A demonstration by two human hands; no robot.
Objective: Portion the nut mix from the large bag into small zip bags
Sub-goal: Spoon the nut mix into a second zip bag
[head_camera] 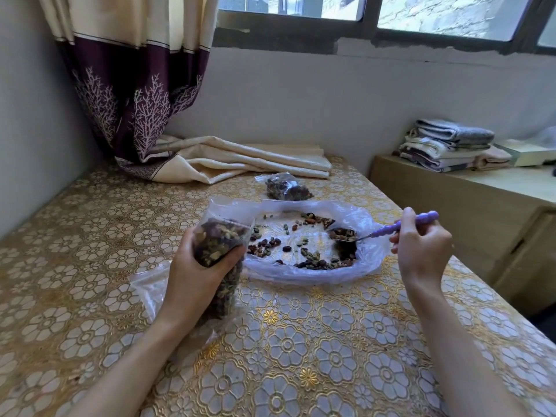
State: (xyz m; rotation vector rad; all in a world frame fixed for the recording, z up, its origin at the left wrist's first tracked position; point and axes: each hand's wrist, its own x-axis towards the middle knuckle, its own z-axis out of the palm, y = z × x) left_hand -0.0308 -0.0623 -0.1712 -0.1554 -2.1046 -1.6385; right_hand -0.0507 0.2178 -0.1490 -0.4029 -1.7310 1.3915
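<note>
The large clear bag (371,260) lies spread open on the table, with scattered nut mix (313,261) inside it. My left hand (195,278) grips a small zip bag (221,239), nearly full of nut mix, standing upright with its mouth open just left of the large bag. My right hand (421,245) holds a purple-handled spoon (388,231); its bowl carries a heap of nuts and hovers over the right side of the large bag. A filled small bag (285,186) lies farther back on the table.
An empty clear bag (147,287) lies flat under my left forearm. A folded curtain (240,162) rests at the table's back. Right of the floral-covered table (301,356) stands a low cabinet (481,206) with stacked towels (448,145).
</note>
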